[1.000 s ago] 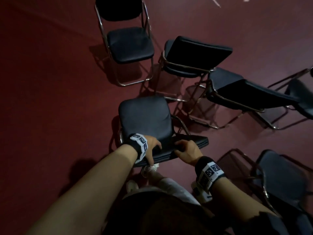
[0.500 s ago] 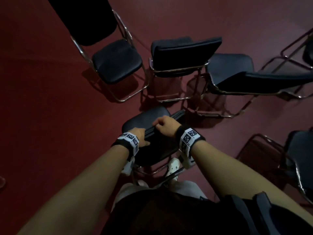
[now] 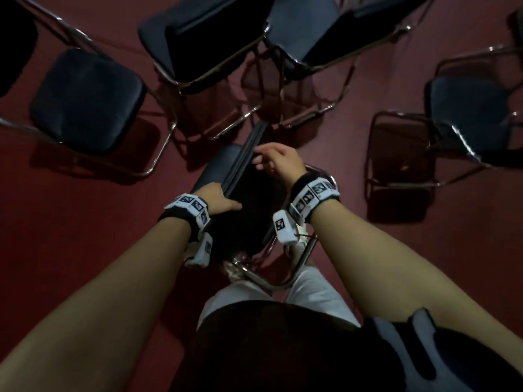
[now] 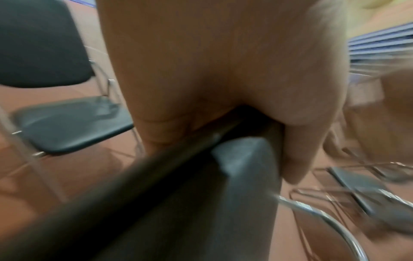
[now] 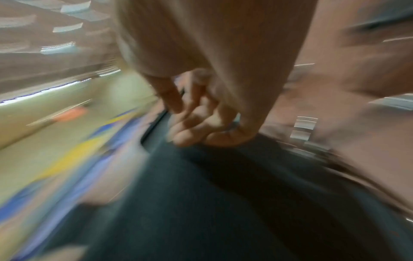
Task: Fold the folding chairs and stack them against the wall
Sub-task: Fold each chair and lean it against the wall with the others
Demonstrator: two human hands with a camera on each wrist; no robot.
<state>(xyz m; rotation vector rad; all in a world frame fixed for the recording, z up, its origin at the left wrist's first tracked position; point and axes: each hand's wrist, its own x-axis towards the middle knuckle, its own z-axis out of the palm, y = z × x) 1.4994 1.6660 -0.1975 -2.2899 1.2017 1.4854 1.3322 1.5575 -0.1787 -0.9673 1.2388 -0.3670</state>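
A black padded folding chair (image 3: 215,168) with a chrome frame stands right in front of my legs, its seat and backrest nearly closed together and seen edge-on. My left hand (image 3: 219,198) grips the near end of the padded top edge, thumb on one side and fingers on the other. In the left wrist view the left hand (image 4: 223,114) wraps the dark pad of the chair (image 4: 223,203). My right hand (image 3: 278,162) holds the same edge farther along, fingers curled over it. The blurred right wrist view shows the right hand (image 5: 201,127) curled on the chair (image 5: 212,203) pad.
Several unfolded black chairs ring me on the dark red floor: one at the left (image 3: 87,100), two close ahead (image 3: 203,43) (image 3: 325,32), one at the right (image 3: 475,114). Their chrome legs lie near the held chair's far end.
The chair's seat has swung up against the backrest and the chair has turned edge-on to me. My right hand has slid farther along the top edge, away from the left hand.
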